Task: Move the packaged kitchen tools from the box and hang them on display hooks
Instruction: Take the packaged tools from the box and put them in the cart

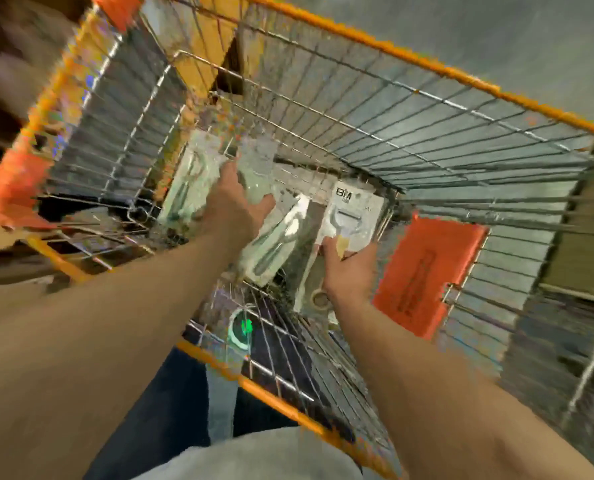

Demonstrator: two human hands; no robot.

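Head view looks down into the wire cart, where the packaged tools lie low near centre, within reach of both arms. An orange flap hangs at 3 o'clock. A tongs-like pack lies between the hands. At 10 o'clock the left hand curls its fingers round a blurred clear pack. The right hand pinches the peeler card by its lower edge, probably leaving the top free for a hook.
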